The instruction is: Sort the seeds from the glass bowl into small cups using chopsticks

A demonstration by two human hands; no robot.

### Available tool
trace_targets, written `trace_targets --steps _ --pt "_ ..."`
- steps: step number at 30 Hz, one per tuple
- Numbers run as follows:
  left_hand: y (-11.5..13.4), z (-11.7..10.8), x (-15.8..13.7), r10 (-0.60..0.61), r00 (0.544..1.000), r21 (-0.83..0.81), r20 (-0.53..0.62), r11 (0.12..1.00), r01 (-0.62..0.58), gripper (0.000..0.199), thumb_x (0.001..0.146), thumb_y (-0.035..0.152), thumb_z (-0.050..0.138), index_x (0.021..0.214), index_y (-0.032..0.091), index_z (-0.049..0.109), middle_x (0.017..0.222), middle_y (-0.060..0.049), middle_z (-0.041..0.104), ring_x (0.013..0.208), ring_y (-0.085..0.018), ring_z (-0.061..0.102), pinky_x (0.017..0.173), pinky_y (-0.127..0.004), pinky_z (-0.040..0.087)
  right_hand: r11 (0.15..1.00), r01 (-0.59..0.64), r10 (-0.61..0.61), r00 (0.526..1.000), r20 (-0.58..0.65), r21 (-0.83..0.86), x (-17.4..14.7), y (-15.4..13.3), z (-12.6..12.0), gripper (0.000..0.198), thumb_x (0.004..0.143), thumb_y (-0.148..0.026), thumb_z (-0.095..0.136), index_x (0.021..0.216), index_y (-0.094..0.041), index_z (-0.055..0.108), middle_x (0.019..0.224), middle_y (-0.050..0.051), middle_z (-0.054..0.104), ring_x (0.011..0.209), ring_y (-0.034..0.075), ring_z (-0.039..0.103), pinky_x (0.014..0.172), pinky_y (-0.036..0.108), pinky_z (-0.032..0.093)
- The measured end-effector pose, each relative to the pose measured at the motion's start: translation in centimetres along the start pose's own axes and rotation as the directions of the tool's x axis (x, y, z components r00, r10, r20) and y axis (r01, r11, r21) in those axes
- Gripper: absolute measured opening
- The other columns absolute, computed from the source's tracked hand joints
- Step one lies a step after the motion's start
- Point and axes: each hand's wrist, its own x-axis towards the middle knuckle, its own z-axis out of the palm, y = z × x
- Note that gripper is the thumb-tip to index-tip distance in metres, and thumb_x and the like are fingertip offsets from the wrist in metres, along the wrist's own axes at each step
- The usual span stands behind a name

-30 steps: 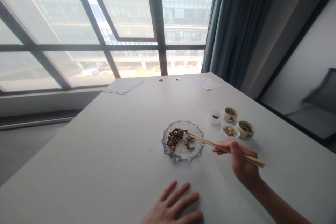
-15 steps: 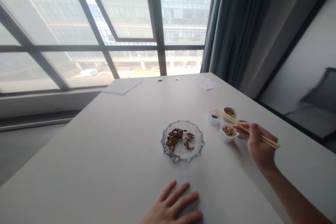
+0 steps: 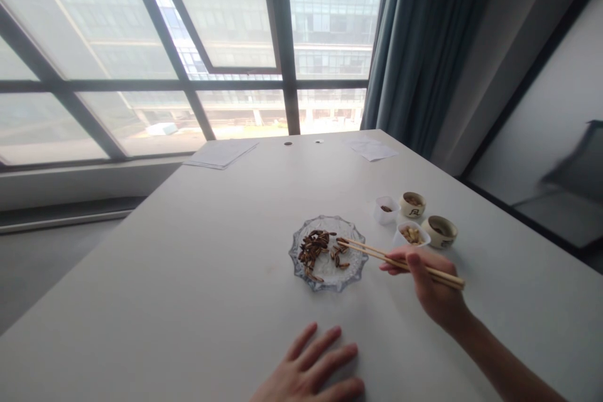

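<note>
My right hand (image 3: 433, 282) is closed around a pair of wooden chopsticks (image 3: 400, 262). Their tips reach over the scalloped glass dish (image 3: 328, 286) and meet the striped brown sunflower seeds (image 3: 313, 249) there, at the smaller group on the right side. Whether a seed is pinched between the tips I cannot tell. Flat on the table, with fingers spread, my left hand (image 3: 315, 367) rests in front of the dish and holds nothing. Beyond my right hand stands a white plastic cup (image 3: 411, 235) of pale nuts, partly behind my fingers.
Around that cup are a smaller white cup (image 3: 386, 210) with a little dark content and two cream ceramic cups, one farther back (image 3: 413, 205) and one to the right (image 3: 440, 232). Papers (image 3: 221, 154) lie at the white table's (image 3: 211, 251) far left, and a sheet (image 3: 374, 149) at the far right.
My right hand has swung left and nearer, carrying the chopsticks from the small white cup to the seeds in the dish. The right ceramic cup is now uncovered. My left hand stays put.
</note>
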Motion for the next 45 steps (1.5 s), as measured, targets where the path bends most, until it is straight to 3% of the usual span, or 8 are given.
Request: trace_targets --steps 8,15,22,29,35,38,41,45 --pt "0.0 0.1 0.0 0.002 1.000 0.013 0.014 1.000 -0.003 0.052 0.101 0.029 0.079 0.150 0.036 0.061 0.165 0.003 0.051 0.154 -0.024 0.046 0.132 -0.048 0.023 0.990 -0.126 0.120 0.990 0.075 0.071 -0.7 0.0 1.1 0.043 0.108 -0.050 0.056 0.089 -0.019 0.080 0.074 0.009 0.082 0.064 0.023 0.082 0.060 0.029 0.068" --pt "-0.1 0.0 0.0 0.022 0.999 0.035 0.045 0.999 -0.024 0.054 0.102 0.031 0.078 0.153 0.037 0.059 0.165 0.004 0.050 0.152 -0.026 0.048 0.128 -0.051 0.032 0.997 -0.069 0.069 0.998 -0.008 0.027 -1.1 0.1 1.7 0.046 0.110 -0.047 0.052 0.085 -0.020 0.079 0.069 0.007 0.079 0.058 0.020 0.076 0.057 0.028 0.063" --pt "-0.1 1.3 -0.3 0.025 0.999 0.035 -0.038 0.999 -0.023 0.049 0.103 0.033 0.077 0.150 0.037 0.062 0.163 0.003 0.053 0.153 -0.027 0.047 0.130 -0.052 0.029 0.994 -0.096 0.098 0.995 -0.035 0.054 -1.4 0.7 1.9 0.046 0.109 -0.047 0.055 0.082 -0.017 0.077 0.052 0.000 0.062 0.041 0.011 0.052 0.042 0.022 0.041" --pt "-0.2 0.6 -0.2 0.024 1.000 0.041 -0.005 0.999 -0.024 0.051 0.104 0.035 0.076 0.151 0.038 0.060 0.164 0.004 0.052 0.153 -0.025 0.047 0.130 -0.048 0.031 0.984 -0.131 0.139 0.988 -0.066 0.120 -1.3 1.2 2.2 0.050 0.109 -0.051 0.053 0.082 -0.017 0.078 0.061 0.007 0.075 0.049 0.018 0.069 0.047 0.026 0.054" --pt "-0.1 2.3 -0.6 0.022 0.997 0.023 -0.072 1.000 -0.021 0.052 0.100 0.036 0.080 0.149 0.038 0.062 0.161 0.002 0.056 0.151 -0.027 0.050 0.130 -0.054 0.026 0.996 -0.060 0.070 0.987 -0.145 0.072 -0.4 -0.1 1.1 0.052 0.109 -0.052 0.052 0.081 -0.017 0.078 0.059 0.006 0.075 0.046 0.017 0.068 0.047 0.027 0.057" --pt "-0.1 1.7 -0.3 0.014 0.999 0.011 -0.031 1.000 -0.013 0.048 0.103 0.035 0.077 0.149 0.038 0.062 0.161 0.002 0.056 0.152 -0.026 0.048 0.130 -0.050 0.028 0.998 -0.019 0.000 0.950 -0.312 -0.056 0.8 -0.8 -0.6 0.053 0.108 -0.055 0.053 0.082 -0.017 0.078 0.059 0.006 0.075 0.046 0.018 0.068 0.050 0.029 0.059" --pt "-0.1 0.4 0.1 0.012 1.000 0.006 0.024 1.000 -0.012 0.047 0.103 0.034 0.076 0.149 0.037 0.063 0.161 0.003 0.055 0.151 -0.025 0.050 0.129 -0.049 0.030 0.988 -0.025 -0.058 0.861 -0.506 -0.155 2.2 -0.5 -2.6 0.055 0.107 -0.059 0.053 0.083 -0.016 0.077 0.061 0.007 0.075 0.049 0.020 0.072 0.054 0.032 0.062" --pt "0.0 -0.1 0.2 0.015 0.999 0.014 0.042 1.000 -0.016 0.050 0.102 0.033 0.078 0.149 0.036 0.063 0.161 0.003 0.055 0.151 -0.025 0.051 0.128 -0.051 0.031 0.991 -0.081 0.003 0.816 -0.578 -0.109 3.3 1.2 -4.3 0.057 0.102 -0.065 0.057 0.085 -0.014 0.076 0.066 0.009 0.077 0.053 0.024 0.076 0.052 0.034 0.064"
